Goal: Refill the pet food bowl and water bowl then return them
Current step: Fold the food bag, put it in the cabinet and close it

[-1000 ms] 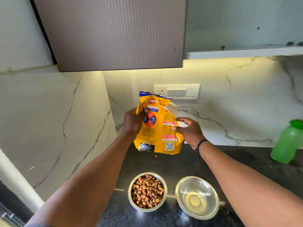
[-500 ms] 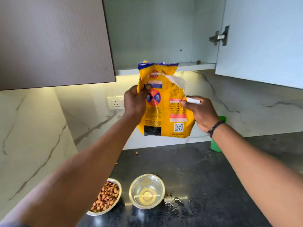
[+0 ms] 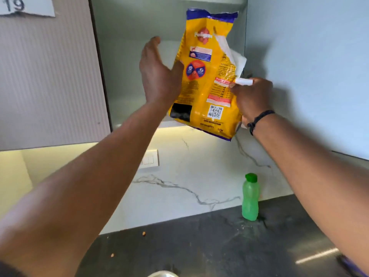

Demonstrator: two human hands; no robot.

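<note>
right hand [image 3: 252,98] gripping food bag [image 3: 207,76], shelf edge [image 3: 169,123] below

Yellow food bag [image 3: 207,76] upright before open cabinet [image 3: 127,56]

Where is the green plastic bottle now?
In the head view, the green plastic bottle stands upright on the dark countertop, right of centre, against the white marble backsplash.

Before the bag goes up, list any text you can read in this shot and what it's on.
"19": paper sign on the left cabinet door.
"DOG NUTRITION": low on the yellow food bag.
Red brand logo near the bag's top: too blurred to read.
QR code and other bag panels: too small to read.
Green bottle: no text visible.
</note>
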